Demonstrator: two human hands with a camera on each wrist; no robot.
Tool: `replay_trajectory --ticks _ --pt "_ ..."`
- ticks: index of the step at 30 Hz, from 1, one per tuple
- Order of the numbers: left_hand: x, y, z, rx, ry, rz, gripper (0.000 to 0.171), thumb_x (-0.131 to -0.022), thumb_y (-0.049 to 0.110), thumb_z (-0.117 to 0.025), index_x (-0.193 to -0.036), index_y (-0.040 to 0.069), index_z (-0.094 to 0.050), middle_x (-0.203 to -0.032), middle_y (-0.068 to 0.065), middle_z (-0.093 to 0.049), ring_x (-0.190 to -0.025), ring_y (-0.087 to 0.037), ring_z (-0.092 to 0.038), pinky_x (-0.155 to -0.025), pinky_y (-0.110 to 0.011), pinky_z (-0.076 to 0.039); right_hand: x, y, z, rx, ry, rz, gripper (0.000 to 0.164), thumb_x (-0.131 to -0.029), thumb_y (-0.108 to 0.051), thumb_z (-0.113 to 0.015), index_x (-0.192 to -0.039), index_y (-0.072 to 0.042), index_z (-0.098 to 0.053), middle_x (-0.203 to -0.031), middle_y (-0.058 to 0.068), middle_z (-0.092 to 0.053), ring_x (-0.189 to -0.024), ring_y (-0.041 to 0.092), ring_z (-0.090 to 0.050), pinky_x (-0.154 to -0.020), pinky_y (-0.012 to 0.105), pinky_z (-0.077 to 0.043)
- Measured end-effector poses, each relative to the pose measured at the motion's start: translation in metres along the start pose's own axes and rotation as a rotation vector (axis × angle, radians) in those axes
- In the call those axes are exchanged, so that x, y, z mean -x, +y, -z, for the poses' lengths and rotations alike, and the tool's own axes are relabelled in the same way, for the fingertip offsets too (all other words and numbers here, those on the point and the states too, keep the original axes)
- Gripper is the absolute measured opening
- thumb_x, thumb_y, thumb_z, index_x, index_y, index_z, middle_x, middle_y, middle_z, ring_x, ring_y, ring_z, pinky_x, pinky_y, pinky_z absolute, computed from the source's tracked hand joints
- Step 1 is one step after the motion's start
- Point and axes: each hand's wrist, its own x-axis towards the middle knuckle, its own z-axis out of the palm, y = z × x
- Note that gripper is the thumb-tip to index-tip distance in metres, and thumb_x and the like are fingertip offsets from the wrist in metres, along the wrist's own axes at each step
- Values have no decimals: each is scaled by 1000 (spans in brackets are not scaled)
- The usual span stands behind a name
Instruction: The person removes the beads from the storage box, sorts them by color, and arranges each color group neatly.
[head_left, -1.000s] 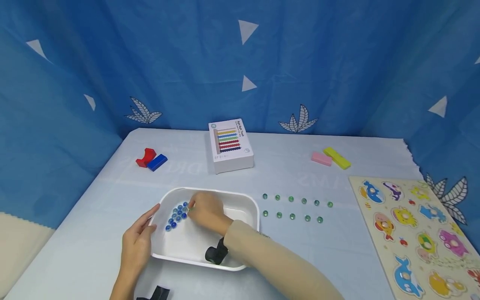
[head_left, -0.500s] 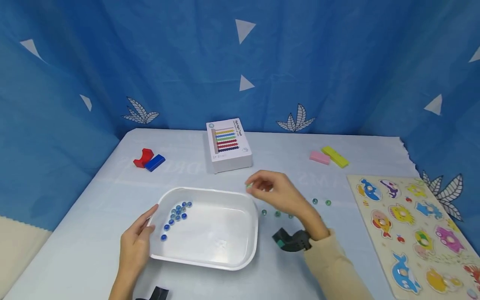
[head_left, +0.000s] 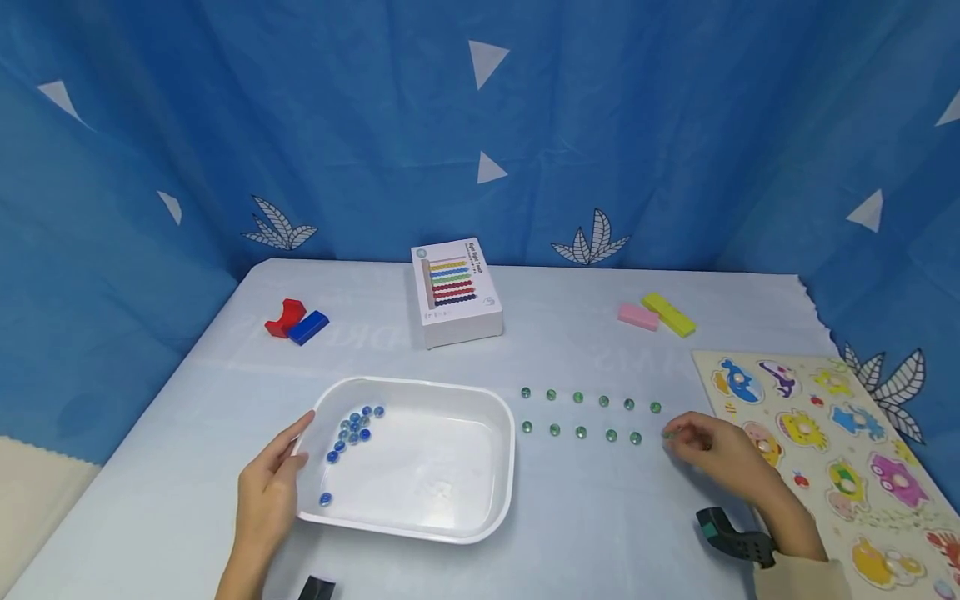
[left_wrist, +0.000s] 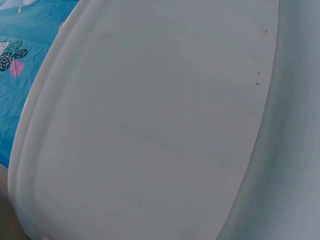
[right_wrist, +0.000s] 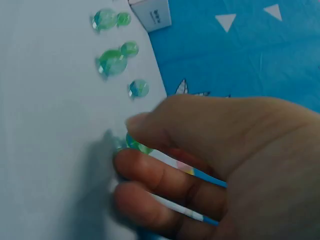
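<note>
My left hand grips the left rim of a white plastic tray, thumb near the edge. Several blue marbles cluster on the tray's left side, and a lone blue marble lies by its near left corner. In the left wrist view the pale tray fills most of the picture; no fingers show clearly there. Right of the tray, my right hand pinches a green marble at the end of the nearer row of green marbles. A second row of green marbles runs behind it.
A white abacus box stands at the back middle. Red and blue blocks lie back left, pink and yellow ones back right. An animal puzzle board covers the right side, partly under my right forearm.
My right hand has gone from inside the tray, across to the right, carrying a green marble to the nearer row's end. One blue marble has rolled toward the tray's near left corner.
</note>
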Motion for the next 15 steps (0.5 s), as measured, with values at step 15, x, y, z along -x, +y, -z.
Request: replay_trajectory --ticks 15 --pt "0 -1 0 16 -3 6 43 -90 5 -37 -129 18 -50 -138 -4 -46 -132 -23 -36 -106 -39 -33 -3 8 -15 8 26 9 15 -79 -17 -65 -93 -13 -66 -69 -2 -53 -56 3 -41 -46 19 -32"
